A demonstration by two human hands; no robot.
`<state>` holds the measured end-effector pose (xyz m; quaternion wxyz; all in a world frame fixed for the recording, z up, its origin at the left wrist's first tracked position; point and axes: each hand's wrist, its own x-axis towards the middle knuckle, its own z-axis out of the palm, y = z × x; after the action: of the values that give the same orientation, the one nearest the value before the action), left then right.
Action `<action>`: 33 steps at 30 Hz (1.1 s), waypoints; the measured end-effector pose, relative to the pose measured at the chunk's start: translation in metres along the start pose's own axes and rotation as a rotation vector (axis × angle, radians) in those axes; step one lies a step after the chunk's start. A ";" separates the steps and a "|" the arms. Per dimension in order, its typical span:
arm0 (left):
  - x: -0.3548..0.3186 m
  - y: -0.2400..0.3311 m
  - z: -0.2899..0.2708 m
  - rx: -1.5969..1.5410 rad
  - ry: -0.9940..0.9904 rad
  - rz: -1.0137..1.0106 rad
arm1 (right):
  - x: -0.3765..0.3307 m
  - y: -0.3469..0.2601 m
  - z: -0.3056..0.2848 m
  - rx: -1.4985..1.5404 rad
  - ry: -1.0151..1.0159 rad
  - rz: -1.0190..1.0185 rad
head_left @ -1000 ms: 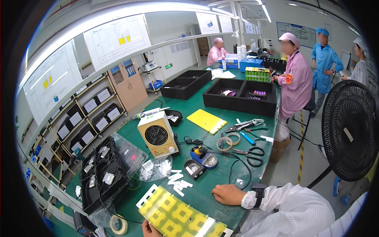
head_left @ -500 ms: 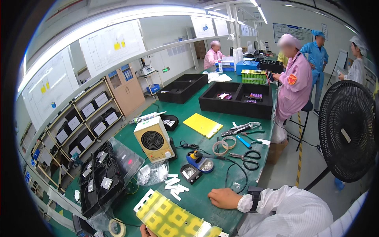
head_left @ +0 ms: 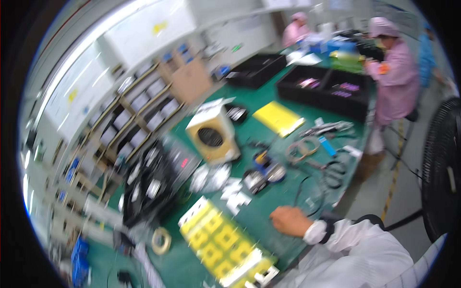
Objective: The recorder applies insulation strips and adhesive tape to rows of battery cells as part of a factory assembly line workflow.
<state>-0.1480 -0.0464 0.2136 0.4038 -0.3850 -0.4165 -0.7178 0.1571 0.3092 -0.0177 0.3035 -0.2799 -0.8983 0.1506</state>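
My right hand (head_left: 290, 221) rests on the green table, its fingers curled in a loose fist with nothing visible in them. A dark band circles that wrist over the white sleeve. To its left lies a yellow battery pack (head_left: 222, 238) with a white strip along its far end and square pale cut-outs. The pack runs down to the lower edge of the picture. No part of my left hand can be made out. Beyond the pack are white strips (head_left: 234, 197) and a soldering iron stand (head_left: 263, 163) with a small dish beside it. Motion blurs the picture.
A beige fan box (head_left: 211, 134) stands mid-table, with a yellow sheet (head_left: 278, 118) behind. Scissors (head_left: 335, 174) and tape rolls (head_left: 302, 150) lie right. Left are a black tray (head_left: 151, 187) and a tape roll (head_left: 161, 241). A black fan (head_left: 439, 168) stands right; people in pink work behind.
My view has turned left and tilted, so the scene sits further right. Fingers of my left hand, earlier at the battery pack's near edge, no longer show. My right hand stays on the table.
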 end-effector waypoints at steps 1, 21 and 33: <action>0.011 0.015 0.002 -0.054 0.001 0.116 | 0.000 0.002 -0.005 -0.010 -0.004 0.038; -0.238 0.006 -0.071 0.609 -0.202 -0.879 | 0.006 -0.017 -0.003 0.057 -0.009 -0.023; -0.236 -0.001 -0.056 0.596 -0.177 -0.903 | 0.008 -0.026 -0.031 -0.062 -0.184 -0.020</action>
<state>-0.0719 -0.0361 -0.0164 0.1107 -0.0958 -0.7579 -0.6357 0.1603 0.2963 0.0219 0.2124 -0.2650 -0.9293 0.1447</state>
